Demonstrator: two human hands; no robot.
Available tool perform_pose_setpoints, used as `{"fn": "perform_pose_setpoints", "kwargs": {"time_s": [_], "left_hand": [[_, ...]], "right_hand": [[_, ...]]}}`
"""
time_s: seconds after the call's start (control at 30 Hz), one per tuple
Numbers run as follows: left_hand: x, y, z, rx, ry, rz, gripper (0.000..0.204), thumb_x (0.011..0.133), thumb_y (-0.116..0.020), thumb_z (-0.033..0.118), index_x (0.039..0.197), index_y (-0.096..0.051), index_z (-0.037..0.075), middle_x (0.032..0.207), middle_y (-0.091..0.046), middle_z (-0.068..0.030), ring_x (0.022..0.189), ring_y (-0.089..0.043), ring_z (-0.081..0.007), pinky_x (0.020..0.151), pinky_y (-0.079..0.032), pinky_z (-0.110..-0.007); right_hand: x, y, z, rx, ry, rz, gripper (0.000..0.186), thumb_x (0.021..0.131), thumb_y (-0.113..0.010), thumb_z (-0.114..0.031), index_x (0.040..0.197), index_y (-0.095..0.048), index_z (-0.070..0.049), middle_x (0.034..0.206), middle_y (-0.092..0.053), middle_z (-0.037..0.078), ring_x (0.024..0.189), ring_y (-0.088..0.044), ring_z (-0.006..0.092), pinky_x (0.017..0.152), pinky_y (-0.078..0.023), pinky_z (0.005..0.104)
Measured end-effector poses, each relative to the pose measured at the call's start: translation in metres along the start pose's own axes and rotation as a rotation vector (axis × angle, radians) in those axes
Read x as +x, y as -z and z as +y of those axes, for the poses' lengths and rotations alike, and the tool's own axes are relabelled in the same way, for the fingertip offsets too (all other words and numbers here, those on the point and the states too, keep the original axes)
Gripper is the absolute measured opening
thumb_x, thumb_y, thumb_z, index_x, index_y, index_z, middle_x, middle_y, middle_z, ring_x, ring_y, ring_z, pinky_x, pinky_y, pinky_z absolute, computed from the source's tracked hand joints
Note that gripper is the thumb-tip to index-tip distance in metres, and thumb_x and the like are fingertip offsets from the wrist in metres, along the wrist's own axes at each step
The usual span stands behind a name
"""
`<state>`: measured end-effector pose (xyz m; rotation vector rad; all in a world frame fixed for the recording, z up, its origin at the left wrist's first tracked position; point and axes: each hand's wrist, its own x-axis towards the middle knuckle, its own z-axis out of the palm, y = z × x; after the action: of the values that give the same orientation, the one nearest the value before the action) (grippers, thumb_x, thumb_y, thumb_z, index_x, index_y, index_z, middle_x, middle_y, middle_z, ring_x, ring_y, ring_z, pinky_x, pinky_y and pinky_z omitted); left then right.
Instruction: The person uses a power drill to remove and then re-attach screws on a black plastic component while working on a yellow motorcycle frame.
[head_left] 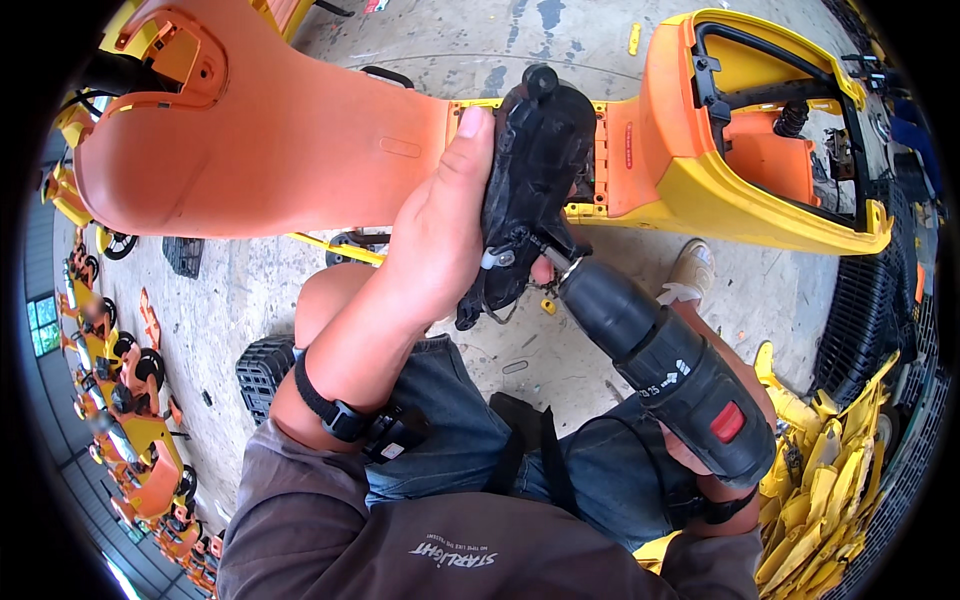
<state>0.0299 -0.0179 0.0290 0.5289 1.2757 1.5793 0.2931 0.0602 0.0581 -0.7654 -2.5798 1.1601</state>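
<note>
My left hand (445,220) is closed around a black moulded plastic part (545,150), its thumb along the part's left edge and fingertips showing at the right. A small light-grey piece (497,258) sits near the part's lower end. My right hand (685,452), mostly hidden beneath the tool, grips a black cordless drill (650,350) with a red button. The drill points up and left, and its bit meets the part near the grey piece. Behind the part lies an orange and yellow scooter body (300,150), its middle covered by the part and my hand.
To the right, the scooter's yellow rear frame (790,215) surrounds an opening. Yellow plastic pieces (825,490) are piled at the lower right, by black crates (865,310). More orange and yellow scooters (150,450) stand along the left. Another black crate (265,375) is beside my left knee.
</note>
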Motion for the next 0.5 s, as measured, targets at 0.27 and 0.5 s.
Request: {"fn": "perform_pose_setpoints", "kwargs": {"time_s": [0.27,0.5], "left_hand": [[-0.0006,-0.0008,0.0004,0.025,0.022,0.007,0.068,0.099,-0.026,0.059,0.114,-0.056,-0.001,0.09,-0.064,-0.0129,0.073,-0.065,-0.0169,0.059,-0.056,-0.028],[-0.0007,-0.0014,-0.0012,0.074,0.013,0.031,0.068,0.1,-0.025,0.056,0.114,-0.057,-0.002,0.09,-0.065,-0.0127,0.077,-0.065,-0.0167,0.07,-0.056,-0.03]], "right_hand": [[0.0023,0.0001,0.0077,0.142,-0.015,0.005,0.052,0.066,-0.083,-0.014,0.113,-0.065,0.0,0.091,-0.071,0.009,0.08,-0.069,0.0209,0.075,-0.052,0.0306],[0.0009,-0.001,0.0051,0.093,0.043,0.033,0.05,0.068,-0.082,-0.01,0.113,-0.065,0.0,0.09,-0.071,0.009,0.081,-0.069,0.0204,0.075,-0.052,0.0299]]}}
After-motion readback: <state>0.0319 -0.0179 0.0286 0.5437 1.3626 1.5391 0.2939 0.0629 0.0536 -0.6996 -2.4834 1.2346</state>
